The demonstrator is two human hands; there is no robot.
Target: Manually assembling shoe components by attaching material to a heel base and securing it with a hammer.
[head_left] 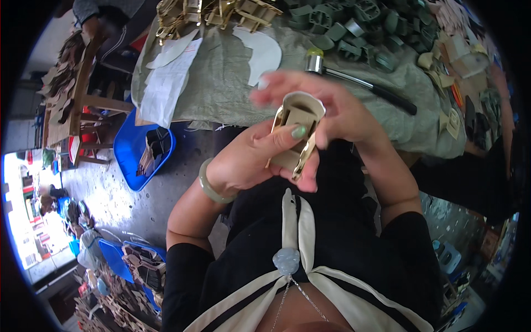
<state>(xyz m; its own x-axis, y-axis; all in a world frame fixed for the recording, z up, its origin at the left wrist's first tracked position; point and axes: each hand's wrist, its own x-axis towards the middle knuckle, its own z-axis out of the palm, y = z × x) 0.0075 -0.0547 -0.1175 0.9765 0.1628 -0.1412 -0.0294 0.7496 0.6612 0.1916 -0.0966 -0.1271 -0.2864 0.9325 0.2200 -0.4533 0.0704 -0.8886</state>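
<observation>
My left hand (249, 152), with a pale green bangle at the wrist, grips a small gold-covered shoe part (298, 119), perhaps a heel or platform. Its end is rounded, its rim pale and its hollow inside beige. My left thumb presses into the hollow, while the other fingers support it from below. Around its far end curves my right hand (337, 108), blurred, fingers stretched out and thumb beside the right edge; whether it touches the part is unclear. Just beyond lies a hammer (368, 83) with a metal head, yellow face and black handle, on the cloth-covered table (215, 99).
Gold parts (221, 12) and a heap of dark green parts (370, 30) cover the table's far side. White cut pieces (260, 52) and a paper sheet (171, 83) lie nearer. A blue bin (124, 149) stands on the floor at left. Another person (113, 25) is at far left.
</observation>
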